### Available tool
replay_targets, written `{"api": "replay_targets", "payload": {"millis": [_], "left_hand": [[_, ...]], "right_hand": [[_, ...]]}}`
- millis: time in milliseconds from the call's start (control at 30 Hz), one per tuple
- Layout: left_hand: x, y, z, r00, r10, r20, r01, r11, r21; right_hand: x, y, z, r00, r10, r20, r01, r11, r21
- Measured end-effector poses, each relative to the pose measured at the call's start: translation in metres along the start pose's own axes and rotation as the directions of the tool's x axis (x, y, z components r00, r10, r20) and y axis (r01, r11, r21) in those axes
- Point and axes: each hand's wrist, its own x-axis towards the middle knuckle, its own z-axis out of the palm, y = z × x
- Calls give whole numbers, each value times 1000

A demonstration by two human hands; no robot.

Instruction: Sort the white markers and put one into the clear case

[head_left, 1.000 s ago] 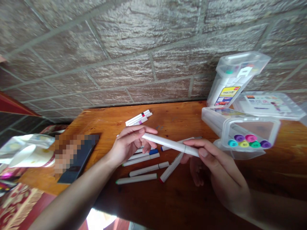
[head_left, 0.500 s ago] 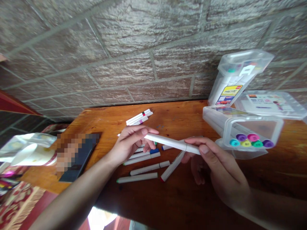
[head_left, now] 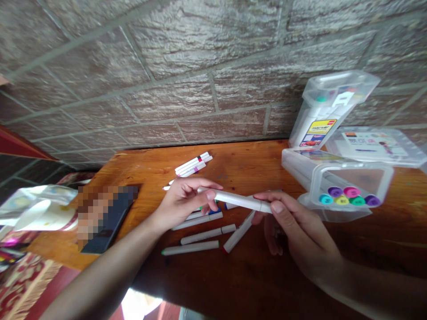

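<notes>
A long white marker (head_left: 237, 200) hangs level above the wooden table (head_left: 253, 169), held at both ends. My left hand (head_left: 185, 202) pinches its left end between thumb and fingers. My right hand (head_left: 293, 231) grips the right end, near the cap seam, with thumb and forefinger. Below the two hands lie several loose white markers (head_left: 200, 234) with coloured end caps. A further small bunch of markers (head_left: 193, 164) rests farther back on the table.
A clear plastic marker case (head_left: 347, 186) lies open at the right with several coloured caps showing; a second case (head_left: 328, 106) leans on the brick wall behind it. A dark flat object (head_left: 110, 222) lies at the left, and a white bag (head_left: 36, 209) sits at the table's left edge.
My left hand has slid slightly right along the marker, and both hands have dropped a little lower. The marker stays held at both ends.
</notes>
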Motion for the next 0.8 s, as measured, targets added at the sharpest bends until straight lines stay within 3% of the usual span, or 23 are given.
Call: {"api": "replay_targets", "payload": {"millis": [233, 467, 600, 667, 733, 800], "left_hand": [[-2, 0, 2, 999, 25, 30, -27, 998, 57], [-5, -2, 4, 994, 71, 87, -78, 994, 81], [-3, 3, 3, 985, 146, 95, -166, 950, 266], [-7, 11, -1, 969, 240, 57, -236, 833, 501], [-20, 21, -9, 947, 322, 16, -223, 618, 754], [-42, 26, -20, 914, 404, -30, -145, 397, 906]], "right_hand": [[1, 0, -3, 998, 13, 57, -5, 989, -145], [-1, 0, -4, 998, 17, 67, -5, 985, -172], [0, 0, -4, 998, 3, 62, 10, 978, -208], [0, 0, -4, 999, 1, 53, 12, 972, -234], [0, 0, -4, 999, -2, 48, 15, 965, -261], [-1, -1, -3, 999, 7, 39, 5, 959, -284]]}}
